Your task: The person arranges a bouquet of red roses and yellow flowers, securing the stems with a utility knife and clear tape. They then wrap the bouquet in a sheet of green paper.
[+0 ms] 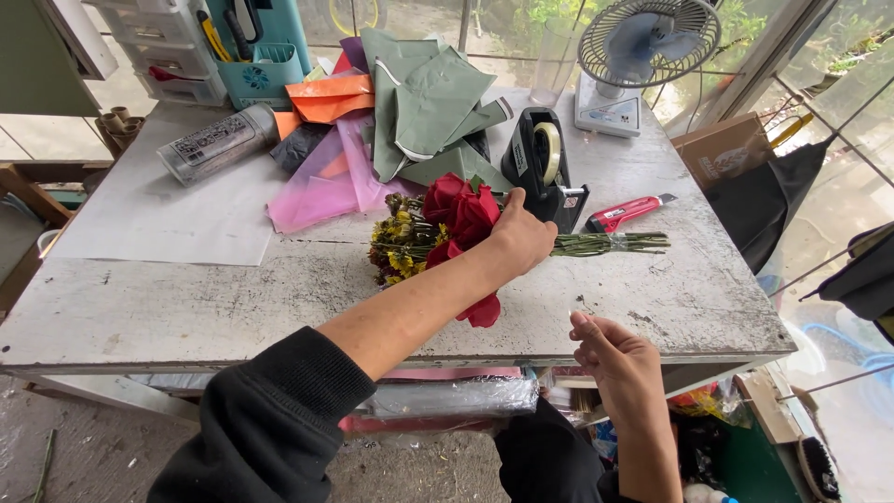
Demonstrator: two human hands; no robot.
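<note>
Red bouquet point(447, 237) in left fingers point(517, 210)

Soft daylight from windows behind, sharp focus, wide-angle edge distortion

Red cutter point(622, 214), fan point(643, 47) (white), wrapping sheets point(410, 102).

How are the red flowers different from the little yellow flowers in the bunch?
The red flowers are big, with wide soft petals; the yellow flowers are tiny and clustered. The red flowers sit right by the left hand, partly under it; the yellow flowers poke out at the far end, away from it. Both lie sideways on the table in one bunch.
</note>
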